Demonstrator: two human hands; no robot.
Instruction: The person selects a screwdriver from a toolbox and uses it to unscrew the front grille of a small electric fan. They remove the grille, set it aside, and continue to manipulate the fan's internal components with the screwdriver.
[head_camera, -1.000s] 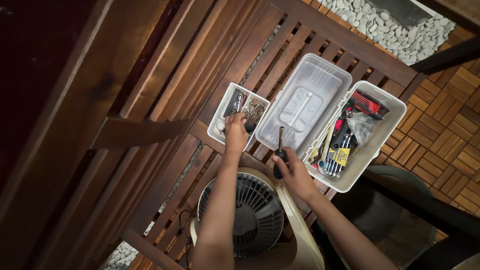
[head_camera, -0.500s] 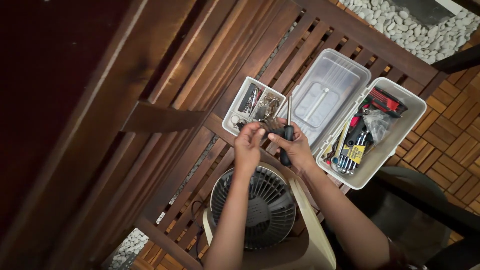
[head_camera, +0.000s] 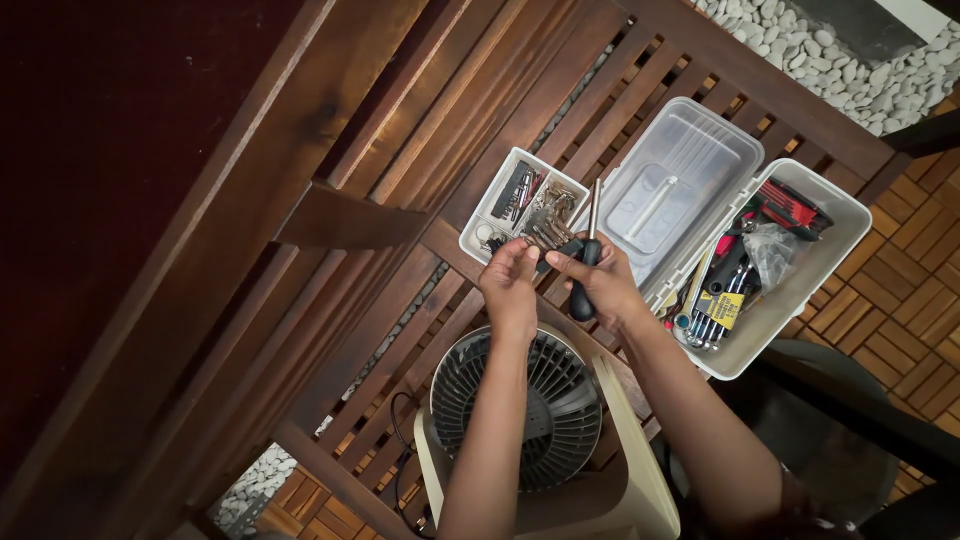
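Right hand: we see it closed around a screwdriver, black handle in the fist, shaft toward 12 o'clock
Left hand: fingers curled at the handle; whether it grips, we cannot tell
Small tray: at 11 o'clock
Toolbox: at 3 o'clock
Fan: at 6 o'clock

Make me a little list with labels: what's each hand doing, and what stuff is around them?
Right hand: holds a screwdriver by its black handle, metal shaft pointing away from the person.
Left hand: raised beside the right hand, fingertips together near the screwdriver; whether it pinches something cannot be told.
Small tray: white, holds bits and small metal parts.
Toolbox: white, open, full of tools; clear lid lies flat.
Fan: round dark grille, cream housing, below the hands.
Surface: slatted wooden bench.
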